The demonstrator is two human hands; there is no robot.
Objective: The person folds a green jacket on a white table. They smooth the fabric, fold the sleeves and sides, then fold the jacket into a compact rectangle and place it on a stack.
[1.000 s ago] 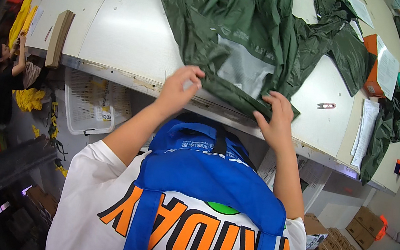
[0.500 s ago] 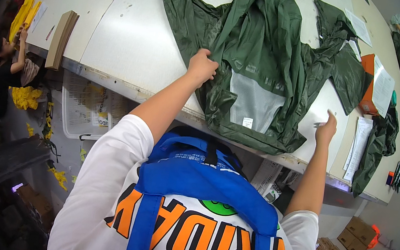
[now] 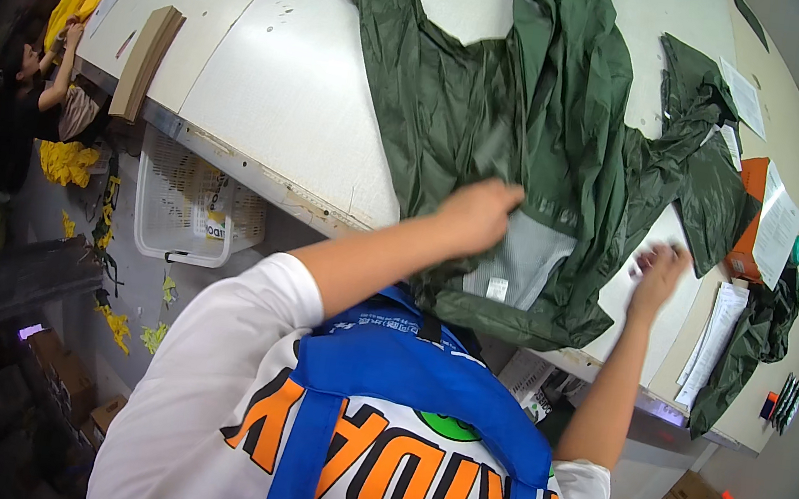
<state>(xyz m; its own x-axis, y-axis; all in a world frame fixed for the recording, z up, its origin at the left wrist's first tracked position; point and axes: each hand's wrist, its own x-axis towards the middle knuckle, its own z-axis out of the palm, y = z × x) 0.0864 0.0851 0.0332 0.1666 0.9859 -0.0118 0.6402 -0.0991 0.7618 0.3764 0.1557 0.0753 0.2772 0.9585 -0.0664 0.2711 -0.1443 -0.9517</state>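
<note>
A dark green rain jacket (image 3: 578, 122) lies spread on the white worktable, its lower hem hanging at the near edge. Its pale mesh lining panel (image 3: 533, 247) with a small white label faces up. My left hand (image 3: 479, 220), slightly blurred, reaches across the jacket with fingers closed at its front edge, just above the mesh, and covers part of the panel. My right hand (image 3: 658, 276) hovers to the right of the jacket over the table, its fingers curled and smeared by motion. A small dark thing seems to be in them, too unclear to name.
More folded green garments (image 3: 716, 180) lie at the right beside an orange box (image 3: 750, 210) and paper sheets (image 3: 714, 336). Brown cardboard strips (image 3: 146, 65) rest at the left edge. Below hangs a white plastic basket (image 3: 151, 207). A co-worker (image 3: 52, 93) handles yellow fabric at far left.
My left hand has moved right, from the jacket's left side to its middle above the mesh. The right hand's raised finger has curled in. The whole view has shifted slightly.
</note>
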